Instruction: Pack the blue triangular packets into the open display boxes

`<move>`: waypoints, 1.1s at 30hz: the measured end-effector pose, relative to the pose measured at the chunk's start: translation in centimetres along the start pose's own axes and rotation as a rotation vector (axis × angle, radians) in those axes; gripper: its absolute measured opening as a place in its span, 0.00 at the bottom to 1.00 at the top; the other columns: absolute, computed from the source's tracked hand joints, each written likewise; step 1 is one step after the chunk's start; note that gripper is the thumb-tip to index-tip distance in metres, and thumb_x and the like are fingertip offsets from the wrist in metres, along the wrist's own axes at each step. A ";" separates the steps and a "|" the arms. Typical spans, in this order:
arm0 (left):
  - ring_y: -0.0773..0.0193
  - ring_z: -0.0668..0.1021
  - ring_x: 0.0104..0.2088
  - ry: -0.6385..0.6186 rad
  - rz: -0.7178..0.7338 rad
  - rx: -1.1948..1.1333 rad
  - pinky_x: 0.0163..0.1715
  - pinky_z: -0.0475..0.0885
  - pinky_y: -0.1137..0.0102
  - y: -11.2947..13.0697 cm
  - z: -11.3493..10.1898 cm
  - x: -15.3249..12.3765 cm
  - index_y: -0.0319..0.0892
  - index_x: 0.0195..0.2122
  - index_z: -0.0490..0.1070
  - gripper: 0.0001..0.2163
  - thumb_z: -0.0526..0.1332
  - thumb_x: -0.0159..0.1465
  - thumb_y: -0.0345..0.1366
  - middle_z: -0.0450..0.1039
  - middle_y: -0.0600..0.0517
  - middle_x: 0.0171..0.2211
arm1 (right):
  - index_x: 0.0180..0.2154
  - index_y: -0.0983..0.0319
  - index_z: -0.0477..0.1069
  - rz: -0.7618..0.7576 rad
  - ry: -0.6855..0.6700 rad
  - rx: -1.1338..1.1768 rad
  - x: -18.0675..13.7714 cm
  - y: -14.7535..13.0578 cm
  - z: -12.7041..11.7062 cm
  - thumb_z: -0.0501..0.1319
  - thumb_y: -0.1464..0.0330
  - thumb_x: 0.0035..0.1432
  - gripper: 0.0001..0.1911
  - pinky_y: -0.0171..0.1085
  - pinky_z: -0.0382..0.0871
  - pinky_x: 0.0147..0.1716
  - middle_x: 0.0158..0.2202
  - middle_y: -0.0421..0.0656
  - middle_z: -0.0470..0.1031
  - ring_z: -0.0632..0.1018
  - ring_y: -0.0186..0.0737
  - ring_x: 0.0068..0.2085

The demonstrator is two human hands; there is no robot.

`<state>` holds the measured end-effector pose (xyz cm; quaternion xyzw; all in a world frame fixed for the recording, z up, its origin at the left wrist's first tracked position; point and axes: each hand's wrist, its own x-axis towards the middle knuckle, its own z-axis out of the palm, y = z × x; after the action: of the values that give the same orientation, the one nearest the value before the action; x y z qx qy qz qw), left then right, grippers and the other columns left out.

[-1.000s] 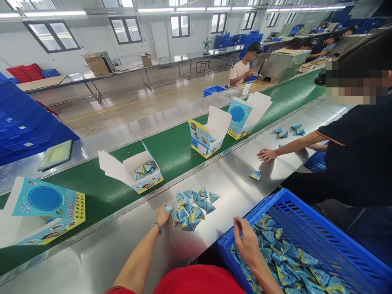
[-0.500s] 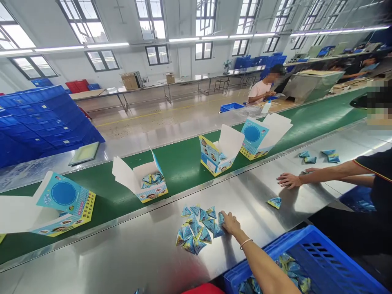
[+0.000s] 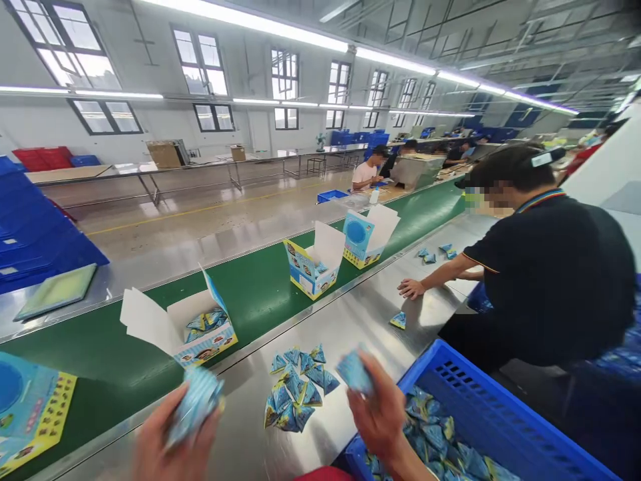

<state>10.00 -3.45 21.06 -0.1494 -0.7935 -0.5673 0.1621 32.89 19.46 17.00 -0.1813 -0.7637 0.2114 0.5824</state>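
**Both hands hold packets above the table**

The left hand [image 3: 165, 441] is curled round a bunch of packets [image 3: 197, 401], held up off the table and blurred; how many it grips I cannot tell. The right hand [image 3: 380, 414] pinches one packet [image 3: 354, 371] at the fingertips, its other fingers half closed, and it is blurred too.

Between the hands and just beyond them, a pile [image 3: 298, 387] of the same packets lies on the steel table [image 3: 360, 314]. Beyond the left hand an open, part-filled box [image 3: 200, 327] stands on the green belt [image 3: 260, 294]. Below and to the right of the right hand is a blue crate [image 3: 481, 401] with more packets in it. Well to the right, a co-worker's hand [image 3: 411, 288] rests flat on the table.

The packets look slick and puffy, so a loose fist would probably shed some. Closing the left fingers underneath the bunch and carrying it low seems wise. The box lid stands upright, so coming at it from above rather than across looks safest.
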 end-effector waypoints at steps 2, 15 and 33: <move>0.55 0.83 0.28 -0.087 0.000 -0.068 0.21 0.80 0.65 1.8 2.5 -0.6 0.51 0.44 0.85 0.27 0.77 0.53 0.65 0.85 0.48 0.39 | 0.73 0.49 0.69 0.012 -0.056 -0.039 0.7 -0.7 -0.5 0.64 0.61 0.76 0.28 0.53 0.89 0.38 0.54 0.52 0.87 0.90 0.58 0.43; 0.55 0.82 0.35 -0.328 -0.198 -0.313 0.33 0.79 0.67 -0.1 3.8 -4.5 0.47 0.42 0.84 0.29 0.79 0.53 0.66 0.84 0.49 0.37 | 0.71 0.54 0.70 0.020 -0.009 -0.051 -0.4 -2.6 0.0 0.60 0.59 0.80 0.23 0.41 0.88 0.36 0.50 0.49 0.89 0.91 0.49 0.40; 0.66 0.81 0.36 -0.751 -0.693 -0.869 0.37 0.74 0.74 0.3 3.7 -4.5 0.41 0.48 0.85 0.28 0.89 0.50 0.45 0.85 0.50 0.39 | 0.67 0.55 0.77 0.765 -0.397 0.596 -4.3 -1.1 1.6 0.65 0.45 0.73 0.31 0.37 0.80 0.29 0.36 0.44 0.84 0.81 0.42 0.29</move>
<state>13.83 -0.12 18.30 -0.1248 -0.4973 -0.7641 -0.3914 32.43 16.12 13.69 -0.2303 -0.6452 0.6475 0.3339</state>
